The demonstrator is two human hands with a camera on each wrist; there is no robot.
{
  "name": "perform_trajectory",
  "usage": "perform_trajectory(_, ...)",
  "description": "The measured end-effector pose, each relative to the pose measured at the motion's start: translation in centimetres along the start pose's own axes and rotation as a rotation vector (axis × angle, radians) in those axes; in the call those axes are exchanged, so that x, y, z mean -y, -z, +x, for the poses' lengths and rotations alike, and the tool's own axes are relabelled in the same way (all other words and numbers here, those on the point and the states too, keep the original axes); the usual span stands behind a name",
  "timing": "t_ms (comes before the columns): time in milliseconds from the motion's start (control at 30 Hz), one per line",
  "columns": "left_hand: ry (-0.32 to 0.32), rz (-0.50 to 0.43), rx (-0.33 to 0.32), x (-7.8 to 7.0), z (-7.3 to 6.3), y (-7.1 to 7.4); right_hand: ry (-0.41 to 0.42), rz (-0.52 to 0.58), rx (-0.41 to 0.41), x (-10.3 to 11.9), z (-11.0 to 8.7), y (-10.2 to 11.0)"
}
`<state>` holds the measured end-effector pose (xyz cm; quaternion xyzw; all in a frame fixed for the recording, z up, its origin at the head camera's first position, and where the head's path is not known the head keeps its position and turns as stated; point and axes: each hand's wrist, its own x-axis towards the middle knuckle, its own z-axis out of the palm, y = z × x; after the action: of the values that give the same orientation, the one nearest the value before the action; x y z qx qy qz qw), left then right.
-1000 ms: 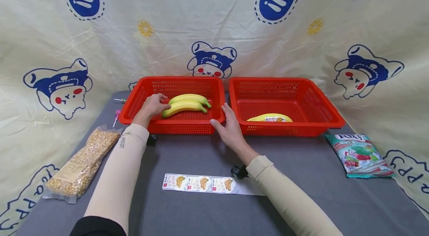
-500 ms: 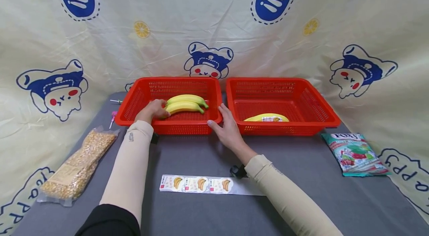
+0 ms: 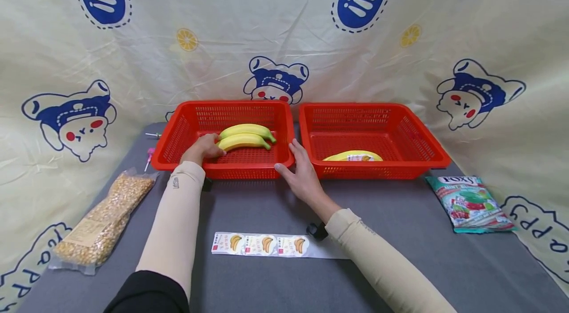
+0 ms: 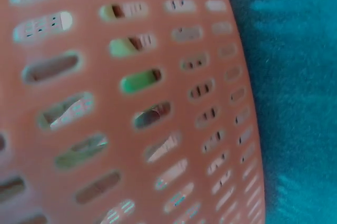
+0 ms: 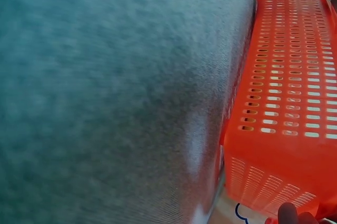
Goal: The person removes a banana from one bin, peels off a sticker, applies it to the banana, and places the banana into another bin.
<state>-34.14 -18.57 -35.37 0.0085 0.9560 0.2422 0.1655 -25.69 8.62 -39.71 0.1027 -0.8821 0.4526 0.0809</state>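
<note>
Where my left hand (image 3: 202,148) meets the front banana (image 3: 243,141), grip unclear | right hand (image 3: 303,172) spread at basket rim (image 3: 249,167) | loose pinch may slip

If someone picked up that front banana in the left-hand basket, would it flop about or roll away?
The nearer banana would probably stay fairly stiff, as it keeps a firm, even curve. That bend should make it rock rather than roll far if dropped. The raised walls of the red basket would likely stop it escaping.
</note>
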Motion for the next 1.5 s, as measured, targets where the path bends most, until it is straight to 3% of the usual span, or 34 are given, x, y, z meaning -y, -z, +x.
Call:
perform_trajectory(167, -0.021, 0.035, -0.056, -0.3, 0.0, -0.5, 0.020, -0.007, -0.006, 0.0, -0.4, -0.1)
perform_trajectory(367, -0.041, -0.025, -0.109, -1.0, 0.4, -1.0, 0.038, -0.004, -0.011, -0.1, -0.5, -0.1)
perform_trajectory(533, -0.003, -0.089, -0.071, -1.7, 0.7, -1.5, 0.042, -0.004, -0.007, 0.0, -0.5, -0.1)
perform_trajectory(933, -0.015, -0.069, -0.035, -2.4, 0.4, -1.8, 0.036, -0.015, -0.010, 0.2, -0.4, 0.0)
perform_trajectory(1367, -0.054, 0.037, -0.161, -2.9, 0.2, -1.5, 0.044, -0.019, -0.016, 0.1, -0.3, 0.1)
perform_trajectory(1500, -0.073, -0.017, -0.204, -2.8, -0.2, -1.2, 0.044, -0.018, -0.019, 0.0, -0.3, 0.1)
